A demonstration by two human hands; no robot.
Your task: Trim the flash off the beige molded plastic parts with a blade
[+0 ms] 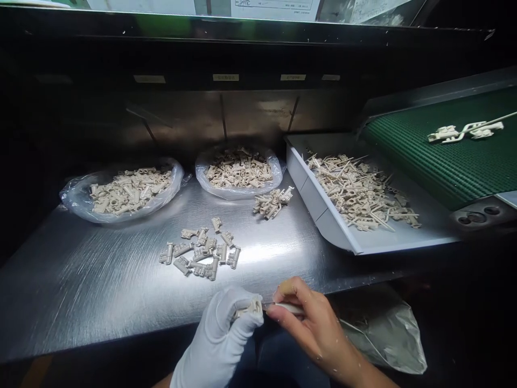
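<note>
My left hand [224,331], in a white glove, is closed around a beige plastic molded part [252,308] at the table's front edge. Bare except for a tan wrap on one finger, my right hand [313,326] pinches a slim pale tool [288,308]. Its thin tip points left at the held part; whether the two touch I cannot tell. Beyond my hands, several loose beige parts [210,246] lie scattered on the metal table [121,291]. A small heap of similar pieces [273,203] sits farther back.
Two plastic-lined containers, a left bag [72,196] and a middle bag [238,193], hold beige parts. At right a white tray [323,215] holds parts with sprues, beside a green conveyor belt [436,161] carrying a piece. A clear plastic bag [388,328] hangs below the edge.
</note>
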